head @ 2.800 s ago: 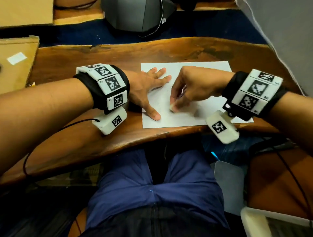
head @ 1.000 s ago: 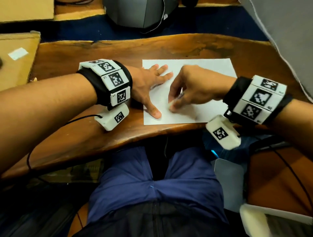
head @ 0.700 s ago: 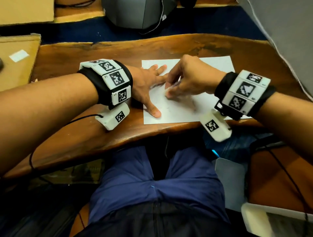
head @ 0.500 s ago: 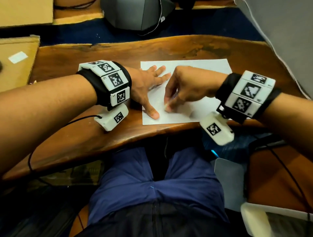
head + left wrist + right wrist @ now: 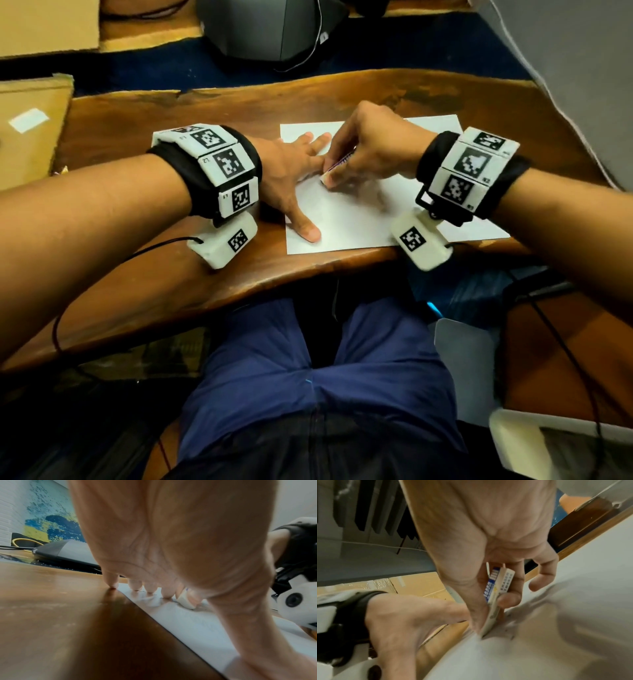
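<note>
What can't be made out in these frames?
- Marks on the paper under the eraser: head view, right hand covers them; wrist views blurred.
- Eraser sleeve print: right wrist view, fingers overlap it, blurred.
- Paper's near edge, partly: head view, right wrist camera covers it.

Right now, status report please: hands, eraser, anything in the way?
Left hand flat, pressing the paper to the table. Right hand pinches the eraser, tip on the paper. Only left fingers crowd the eraser.
</note>
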`<state>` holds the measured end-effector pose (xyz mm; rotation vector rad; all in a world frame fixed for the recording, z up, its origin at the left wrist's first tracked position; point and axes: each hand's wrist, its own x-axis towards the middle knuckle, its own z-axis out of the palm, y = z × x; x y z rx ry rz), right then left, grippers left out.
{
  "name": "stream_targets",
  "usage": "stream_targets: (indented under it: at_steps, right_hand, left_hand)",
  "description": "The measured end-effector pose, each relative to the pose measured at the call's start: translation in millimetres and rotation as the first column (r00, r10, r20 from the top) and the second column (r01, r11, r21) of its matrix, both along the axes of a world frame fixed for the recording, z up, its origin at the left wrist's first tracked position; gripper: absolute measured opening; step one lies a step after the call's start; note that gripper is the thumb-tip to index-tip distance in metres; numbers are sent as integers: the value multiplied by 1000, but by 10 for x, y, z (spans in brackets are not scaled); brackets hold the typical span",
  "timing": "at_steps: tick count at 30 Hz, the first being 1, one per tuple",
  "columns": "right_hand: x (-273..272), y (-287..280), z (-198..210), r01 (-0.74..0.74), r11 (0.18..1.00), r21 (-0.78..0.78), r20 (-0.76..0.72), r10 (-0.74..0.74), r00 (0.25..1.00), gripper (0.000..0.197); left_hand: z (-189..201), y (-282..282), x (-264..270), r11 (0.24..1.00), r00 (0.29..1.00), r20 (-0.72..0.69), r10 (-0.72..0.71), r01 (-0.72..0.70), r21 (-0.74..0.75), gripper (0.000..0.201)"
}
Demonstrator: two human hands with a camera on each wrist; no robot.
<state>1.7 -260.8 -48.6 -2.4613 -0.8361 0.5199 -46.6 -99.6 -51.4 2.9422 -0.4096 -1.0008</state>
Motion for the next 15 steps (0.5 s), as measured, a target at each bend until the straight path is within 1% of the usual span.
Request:
stream_targets:
  at_steps: [1,2,3,5,7,9,11,12,13,15]
  right_hand:
    - [0,-11,-7,-5,1000,9,34,5,999,17]
    - [-24,-33,-7,-40,999,-7,40,41,998,16]
    - [-74,-52,8,-91,995,-47,15,92,996,16]
    - [-202,-99,54,-200,967,-158,-95,187,978,17]
    - [-234,-111,63,-254,946,-204,-175,220,960,18]
    - [-164,-92,52,-193,969,-151,-160,169,973,17]
    - [-71,-84,24,-81,995,-53,-95,76,993,15]
    - [-52,-94,14,-52,998,-18,-60,51,997,15]
    - [-58,-105,7,-52,999,-5,-39,52,998,14]
    - [-132,-148,10,-122,991,-53,-59,119,991,14]
  left_hand:
    - [4,2,4,1000,1000,1,3,-3,-1,125]
    - [-8,12,19,1000,1000,4,-2,2,-5,127]
    - [-22,30,31,1000,1000,7,-9,9,-9,130]
    - [-71,56,63,1000,999,16,-28,28,-5,137]
    - [-112,70,81,999,999,19,-41,41,6,140]
    - [-116,70,86,999,999,13,-48,48,-5,139]
    - [-102,72,83,999,999,5,-40,41,-24,138]
    - [-97,72,83,999,999,3,-34,35,-29,137]
    - [-94,73,80,999,1000,4,-31,31,-26,137]
    - [-105,71,84,999,999,12,-30,31,-16,138]
